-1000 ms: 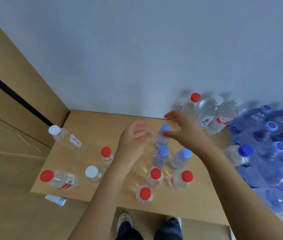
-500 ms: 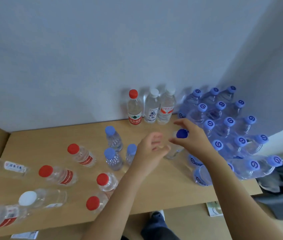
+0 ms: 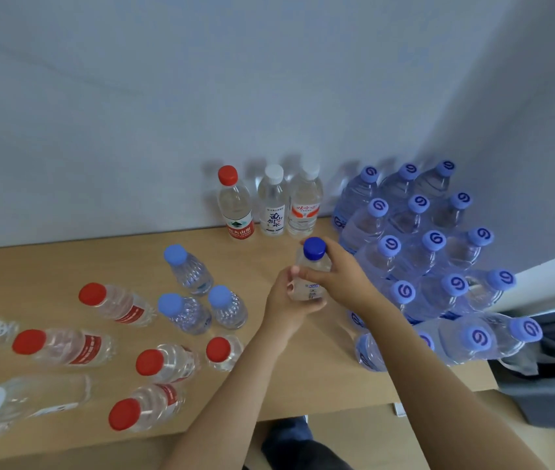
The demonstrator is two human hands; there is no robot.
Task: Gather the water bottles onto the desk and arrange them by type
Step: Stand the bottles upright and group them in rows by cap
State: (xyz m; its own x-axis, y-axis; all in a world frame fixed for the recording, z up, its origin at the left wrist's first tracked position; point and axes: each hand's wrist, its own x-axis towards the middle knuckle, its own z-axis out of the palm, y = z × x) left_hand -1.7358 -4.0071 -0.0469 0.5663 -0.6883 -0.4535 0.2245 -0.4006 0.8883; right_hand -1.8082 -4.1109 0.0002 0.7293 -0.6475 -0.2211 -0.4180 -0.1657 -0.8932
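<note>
Water bottles stand across the desk (image 3: 262,395), described from 9 o'clock to 3 o'clock. At 9 o'clock, 5 red-capped bottles (image 3: 123,308) and at least 1 white-capped bottle (image 3: 25,400) form a loose scatter. Toward the centre, 3 small light-blue-capped bottles (image 3: 189,312) stand close together. At 12 o'clock, against the wall (image 3: 167,113), 3 taller bottles (image 3: 271,208) stand in a row, 1 red-capped and 2 white-capped. At centre, the dark-blue-capped bottle (image 3: 313,266) is upright, long axis vertical, and appears to rest on the desk, though contact at its base is hidden. The left hand (image 3: 288,307) wraps its body from 8 o'clock; the right hand (image 3: 340,278) pinches its shoulder from 3 o'clock. Both hands are therefore closed on this 1 bottle. From 1 to 4 o'clock, the swirl-capped pack (image 3: 432,266) fills the desk corner, just beside the right hand. Judged from this layout, the held bottle matches no neighbouring group, and its placement turns on the bare desk just in front of the hands.
</note>
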